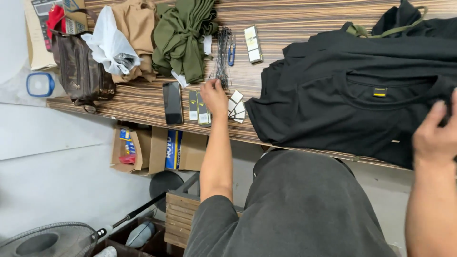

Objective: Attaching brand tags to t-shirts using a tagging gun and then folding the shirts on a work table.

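Far left floor: a blue-rimmed round lid [40, 84] lies on the pale floor beside the table, and a fan's wire guard [45, 240] shows at the bottom corner.
Table edge, left: a brown patterned handbag [80, 66] stands on the striped wooden table [295, 19], with a white plastic bag [110, 44] leaning on it.
Folded clothes: a tan garment [138, 28] and an olive green garment [183, 35] lie side by side behind the bag.
Under the table: an open cardboard box [157, 151] sits on the floor.
Near the front edge: a black phone [172, 103] lies flat, and just to its right a few dark narrow hang tags [199, 107].
Left hand [214, 97]: stretched out over the table, fingers curled loosely downward onto the white hang tags [236, 105], touching them; whether it pinches one I cannot tell.
Behind the hand: a bundle of thin black tag strings [223, 54], blue-handled snips [232, 51] and a small stack of tags [253, 44].
Centre to right: a black T-shirt [342, 109] is spread flat, neck label up, atop other black garments.
Right hand [435, 133]: at the right edge, fingers closed on the black T-shirt's cloth near the shoulder.
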